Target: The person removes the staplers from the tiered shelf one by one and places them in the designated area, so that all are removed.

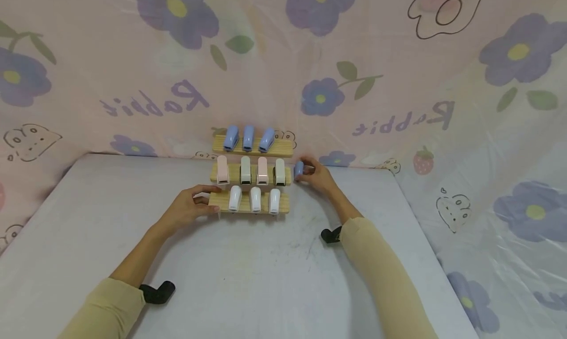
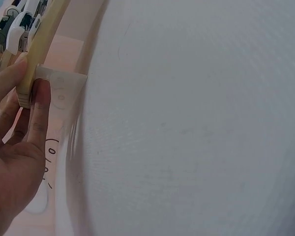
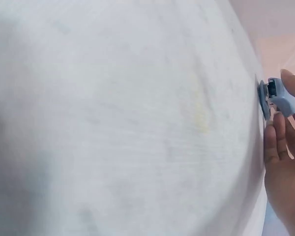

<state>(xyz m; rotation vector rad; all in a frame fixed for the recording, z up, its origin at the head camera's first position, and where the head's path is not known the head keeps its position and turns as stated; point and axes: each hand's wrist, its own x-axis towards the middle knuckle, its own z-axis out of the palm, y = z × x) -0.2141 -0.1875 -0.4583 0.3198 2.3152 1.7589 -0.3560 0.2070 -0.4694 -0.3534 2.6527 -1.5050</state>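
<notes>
On the white tabletop stands a tiered rack of wooden boards carrying mini staplers. Three blue staplers [image 1: 248, 138] sit on the top board [image 1: 283, 147], two pink [image 1: 222, 169] and two pale green staplers [image 1: 280, 171] on the middle one, three white staplers [image 1: 255, 199] on the lowest board [image 1: 221, 201]. My left hand [image 1: 188, 206] pinches the left end of the lowest board; thumb and fingers lie on opposite faces in the left wrist view. Right of the middle board, my right hand [image 1: 320, 175] holds another blue stapler [image 3: 285, 101] between thumb and fingers.
A clear support [image 2: 64, 86] is beneath the gripped board. Behind the table [image 1: 248, 265] hangs a flowered curtain [image 1: 266, 73], close to the rack's back. Black wrist mounts [image 1: 158, 292] stick out at both sleeves.
</notes>
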